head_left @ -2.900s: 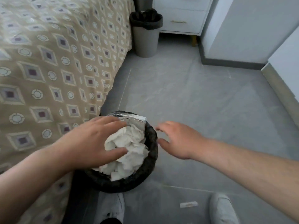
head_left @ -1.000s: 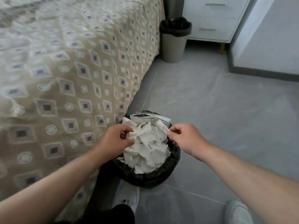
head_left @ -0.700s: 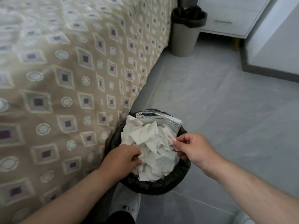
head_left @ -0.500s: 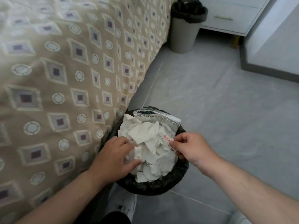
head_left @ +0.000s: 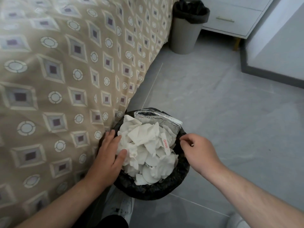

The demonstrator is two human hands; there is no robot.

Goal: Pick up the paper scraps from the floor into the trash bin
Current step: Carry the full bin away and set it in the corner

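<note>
A round trash bin (head_left: 166, 186) with a black liner stands on the grey floor beside the bed. It is heaped with crumpled white paper (head_left: 144, 145). A narrow white paper strip (head_left: 165, 143) with red print lies on top of the heap, and a silver foil pouch (head_left: 158, 118) sticks up at the far side. My left hand (head_left: 110, 153) lies flat on the bin's left rim, fingers spread, pressing against the paper. My right hand (head_left: 197, 152) hovers over the right rim, fingers loosely curled and empty, just right of the strip.
A bed with a beige patterned cover (head_left: 65, 71) fills the left. A second grey bin (head_left: 185, 28) with a black liner stands at the bed's far corner, next to a white drawer unit (head_left: 230, 18). My shoes (head_left: 121, 208) show below the bin.
My right hand has let go of the red-printed strip, which now lies on the heap, and has drawn back to the right. My left hand has flattened against the paper at the left rim.
</note>
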